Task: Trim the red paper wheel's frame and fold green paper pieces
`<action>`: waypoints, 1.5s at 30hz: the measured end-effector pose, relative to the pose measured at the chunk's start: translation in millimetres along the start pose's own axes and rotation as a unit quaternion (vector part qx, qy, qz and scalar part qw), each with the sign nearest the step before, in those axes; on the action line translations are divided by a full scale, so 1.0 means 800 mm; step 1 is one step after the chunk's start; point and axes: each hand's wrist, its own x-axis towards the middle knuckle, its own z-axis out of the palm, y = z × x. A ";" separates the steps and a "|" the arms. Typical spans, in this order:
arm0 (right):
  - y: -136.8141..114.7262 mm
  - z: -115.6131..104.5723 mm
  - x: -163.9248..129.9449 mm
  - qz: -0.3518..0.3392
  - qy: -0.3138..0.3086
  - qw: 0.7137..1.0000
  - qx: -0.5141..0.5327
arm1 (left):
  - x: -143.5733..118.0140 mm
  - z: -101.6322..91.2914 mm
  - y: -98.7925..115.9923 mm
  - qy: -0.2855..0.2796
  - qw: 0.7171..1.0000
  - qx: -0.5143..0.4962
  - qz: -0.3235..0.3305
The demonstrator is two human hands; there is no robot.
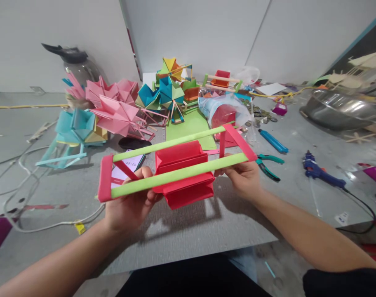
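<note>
A paper frame model (pixel 175 167) was held up above the grey work surface (pixel 188 235) by both hands. The left hand (pixel 129 206) was closed around the near green rail (pixel 175 175) close to the red end piece (pixel 105 178) on that side, with the fingers curled up over the rail from beneath. The right hand (pixel 242 177) was closed on the opposite end, its fingertips pinching the near rail just inside the other red end piece (pixel 240 142). Between the two grips, a folded red paper box (pixel 183 173) was carried on the rails, roughly midway, hanging partly below them. A far green rail (pixel 172 143) was seen running parallel, beyond the box.

Beyond the left grip, a phone (pixel 128 167) was lying on the surface, partly hidden behind the frame. Further beyond it, pink paper pinwheels (pixel 116 109) and a light blue paper model (pixel 73 132) were standing. Past the middle of the frame, a green paper sheet (pixel 191 126) and a blue folded model (pixel 166 95) were seen. Just outward of the right grip, green-handled pliers (pixel 268 165) were lying, with a blue lighter (pixel 273 141) beyond them and a blue glue gun (pixel 319 171) well apart to that side. A steel bowl (pixel 339 109) was standing far out beyond the glue gun.
</note>
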 end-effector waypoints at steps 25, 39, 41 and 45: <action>0.005 0.003 -0.002 0.021 0.008 0.999 0.028 | 0.004 -0.003 0.003 0.032 0.999 0.011 -0.021; 0.000 0.000 0.000 0.038 0.015 0.997 0.061 | 0.006 -0.004 -0.001 0.031 0.999 0.000 -0.029; 0.000 0.000 0.000 0.040 0.014 0.998 0.056 | 0.007 -0.004 -0.001 0.029 0.999 0.001 -0.032; 0.000 0.001 0.000 0.037 0.016 0.997 0.060 | 0.007 -0.004 -0.001 0.030 0.999 -0.005 -0.027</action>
